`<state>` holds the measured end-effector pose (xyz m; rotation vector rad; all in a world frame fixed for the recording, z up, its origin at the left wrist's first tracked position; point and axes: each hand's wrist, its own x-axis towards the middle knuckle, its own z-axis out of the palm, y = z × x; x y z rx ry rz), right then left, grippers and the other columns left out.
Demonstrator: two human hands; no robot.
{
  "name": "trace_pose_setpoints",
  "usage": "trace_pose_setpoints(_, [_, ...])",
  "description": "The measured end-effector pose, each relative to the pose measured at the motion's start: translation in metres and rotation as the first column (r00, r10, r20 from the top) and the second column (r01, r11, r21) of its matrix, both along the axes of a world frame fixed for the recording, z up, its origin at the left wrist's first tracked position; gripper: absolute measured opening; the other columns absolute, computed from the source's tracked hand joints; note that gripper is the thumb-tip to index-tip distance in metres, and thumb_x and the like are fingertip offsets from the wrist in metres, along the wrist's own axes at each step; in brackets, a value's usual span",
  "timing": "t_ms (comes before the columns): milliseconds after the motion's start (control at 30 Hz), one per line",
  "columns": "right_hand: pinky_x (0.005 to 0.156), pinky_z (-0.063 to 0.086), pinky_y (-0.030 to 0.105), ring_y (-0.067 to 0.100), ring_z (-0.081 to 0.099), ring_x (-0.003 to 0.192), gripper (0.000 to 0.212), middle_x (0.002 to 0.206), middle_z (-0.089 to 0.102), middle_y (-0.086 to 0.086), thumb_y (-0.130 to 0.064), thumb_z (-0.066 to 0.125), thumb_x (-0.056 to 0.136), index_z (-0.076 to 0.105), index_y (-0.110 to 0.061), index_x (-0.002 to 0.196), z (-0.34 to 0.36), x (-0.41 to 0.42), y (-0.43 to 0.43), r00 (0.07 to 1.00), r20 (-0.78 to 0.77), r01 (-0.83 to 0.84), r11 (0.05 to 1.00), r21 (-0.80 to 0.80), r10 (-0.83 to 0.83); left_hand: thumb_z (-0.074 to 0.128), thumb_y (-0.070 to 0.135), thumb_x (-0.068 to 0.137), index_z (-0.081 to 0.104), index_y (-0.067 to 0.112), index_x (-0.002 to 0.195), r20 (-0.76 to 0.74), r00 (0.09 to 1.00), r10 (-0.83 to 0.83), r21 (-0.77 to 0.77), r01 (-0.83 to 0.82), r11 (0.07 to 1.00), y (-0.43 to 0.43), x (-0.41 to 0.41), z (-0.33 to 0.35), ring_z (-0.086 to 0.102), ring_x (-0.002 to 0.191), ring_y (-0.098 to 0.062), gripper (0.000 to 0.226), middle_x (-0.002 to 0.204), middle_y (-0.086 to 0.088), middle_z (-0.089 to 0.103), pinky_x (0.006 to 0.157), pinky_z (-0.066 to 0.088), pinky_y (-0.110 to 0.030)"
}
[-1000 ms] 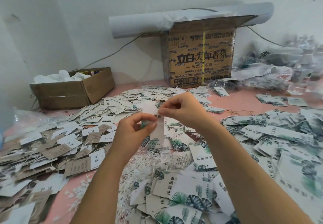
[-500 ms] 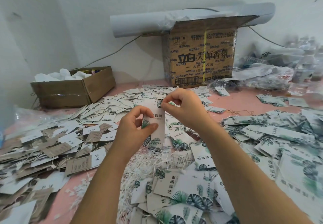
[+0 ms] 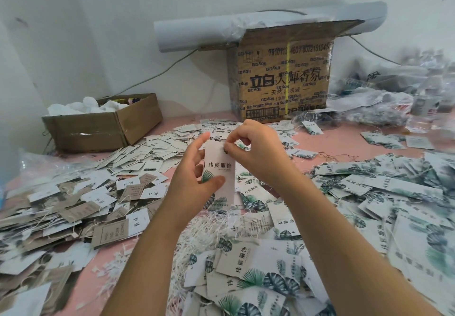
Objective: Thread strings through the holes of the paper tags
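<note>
small box [image 3: 103, 128] back-left, big box [image 3: 283, 74] back-ctr, tags [image 3: 394, 192] right

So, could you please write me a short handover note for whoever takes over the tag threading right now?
Left hand: holds one tag upright, print toward the camera.
Right hand: pinches the tag's top edge by the hole; any string there is too thin to make out.
Things: loose strings lie just below the hands. Leaf tags are piled in front and to the right. Brown and white tags are on the left, some with strings showing.
Done: no string shows through the held tag yet.
Left: thread it, set it aside, then work through the leaf tags.
</note>
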<state>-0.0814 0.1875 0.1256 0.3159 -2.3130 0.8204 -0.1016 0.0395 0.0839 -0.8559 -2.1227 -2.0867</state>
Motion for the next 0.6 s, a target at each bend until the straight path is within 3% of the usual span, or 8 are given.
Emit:
trace_pose_setpoints(100, [0.056, 0.029, 0.012, 0.002, 0.036, 0.062, 0.01, 0.068, 0.039, -0.011, -0.015, 0.062, 0.086, 0.068, -0.009, 0.082, 0.0003, -0.001, -0.0009, 1.0, 0.0, -0.023, 1.0, 0.018, 0.023, 0.064, -0.012, 0.079, 0.047, 0.055, 0.114, 0.032, 0.999, 0.002, 0.015, -0.002, 1.0, 0.0015, -0.0008, -0.0013, 0.063, 0.101, -0.011, 0.078, 0.121, 0.006, 0.06, 0.078, 0.058, -0.036])
trace_pose_setpoints(267, [0.057, 0.031, 0.01, 0.002, 0.036, 0.061, 0.01, 0.067, 0.039, -0.012, -0.014, 0.062, 0.085, 0.069, -0.007, 0.082, 0.001, 0.0001, -0.0024, 0.998, -0.024, -0.049, 0.998, 0.05, 0.05, 0.063, -0.01, 0.081, 0.053, 0.049, 0.109, -0.004, 1.0, 0.013, 0.006, -0.013, 1.0, -0.0005, -0.0033, -0.0019, 0.066, 0.089, -0.004, 0.066, 0.097, 0.018, 0.068, 0.069, 0.058, -0.029])
trace_pose_setpoints(500, [0.059, 0.029, 0.007, -0.003, 0.036, 0.063, 0.01, 0.068, 0.038, -0.016, -0.014, 0.062, 0.085, 0.069, -0.006, 0.085, 0.0001, -0.0003, -0.0053, 0.998, -0.039, -0.054, 0.994, 0.093, 0.058, 0.064, -0.008, 0.081, 0.058, 0.051, 0.095, -0.014, 1.0, 0.017, 0.035, -0.016, 0.999, 0.0002, -0.0017, -0.0007, 0.066, 0.08, -0.003, 0.061, 0.092, 0.015, 0.068, 0.06, 0.054, -0.021])
trace_pose_setpoints(600, [0.061, 0.03, 0.018, 0.008, 0.041, 0.07, 0.011, 0.072, 0.047, -0.004, -0.012, 0.061, 0.085, 0.068, -0.004, 0.084, -0.001, 0.0002, -0.0063, 0.996, -0.085, -0.017, 0.989, 0.145, 0.029, 0.065, -0.005, 0.082, 0.058, 0.053, 0.091, -0.018, 1.0, 0.022, 0.041, -0.021, 0.999, 0.0008, -0.0011, 0.0003, 0.066, 0.081, -0.005, 0.059, 0.095, 0.014, 0.067, 0.06, 0.054, -0.021])
